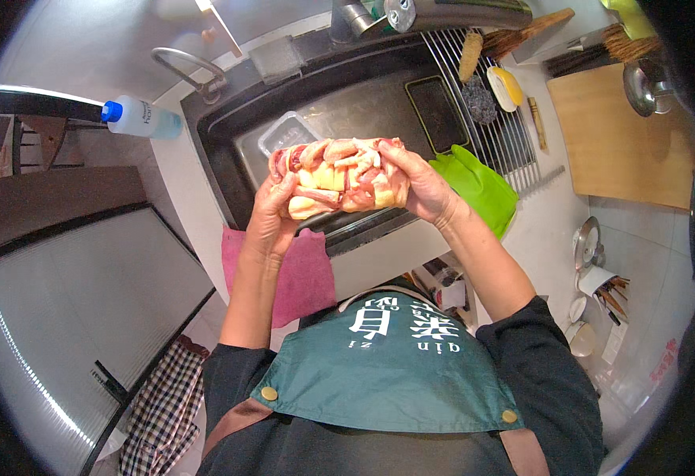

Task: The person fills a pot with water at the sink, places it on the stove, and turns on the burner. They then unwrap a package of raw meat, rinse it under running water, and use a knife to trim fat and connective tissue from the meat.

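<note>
Between my two hands is a block of raw cut poultry pieces (344, 178), pinkish red meat with yellow skin, packed together in a rectangular shape. My left hand (273, 208) grips its left end, thumb on the near face. At the other end, my right hand (421, 181) has its thumb over the upper corner. The block is raised over the near part of a dark sink (371, 113). Behind it, partly hidden, a clear plastic tray (285, 132) lies in the sink.
A metal roll-up rack (511, 149) spans the sink's right side, with a steel wool scrubber (479, 101) on it. Green rubber gloves (483, 193) and a pink cloth (302, 279) drape near the front edge. Left stands a blue-capped bottle (145, 117); right, a wooden board (621, 137).
</note>
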The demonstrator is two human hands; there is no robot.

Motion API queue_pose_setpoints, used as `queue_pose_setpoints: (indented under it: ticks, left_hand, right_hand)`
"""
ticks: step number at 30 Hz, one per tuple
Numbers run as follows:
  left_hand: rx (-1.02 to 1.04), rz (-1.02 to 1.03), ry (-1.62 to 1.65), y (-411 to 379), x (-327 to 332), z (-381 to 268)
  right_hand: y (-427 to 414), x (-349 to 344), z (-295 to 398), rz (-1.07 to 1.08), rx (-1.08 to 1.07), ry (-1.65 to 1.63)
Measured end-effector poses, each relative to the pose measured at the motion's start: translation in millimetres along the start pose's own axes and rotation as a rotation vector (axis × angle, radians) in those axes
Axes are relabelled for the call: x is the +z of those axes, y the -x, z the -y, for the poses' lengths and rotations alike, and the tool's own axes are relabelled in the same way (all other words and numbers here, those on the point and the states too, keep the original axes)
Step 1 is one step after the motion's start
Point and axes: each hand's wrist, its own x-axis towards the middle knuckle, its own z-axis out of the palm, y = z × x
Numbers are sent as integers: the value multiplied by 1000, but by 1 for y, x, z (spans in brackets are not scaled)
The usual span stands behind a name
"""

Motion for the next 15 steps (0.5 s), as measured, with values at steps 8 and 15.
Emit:
queue_pose_setpoints:
  ticks: [8, 15]
  left_hand:
    - [50, -9, 100, 8, -2, 8]
    - [70, 9, 78, 6, -10, 16]
  right_hand:
    - [1, -10, -7, 14, -54, 118]
    - [2, -13, -17, -5, -43, 57]
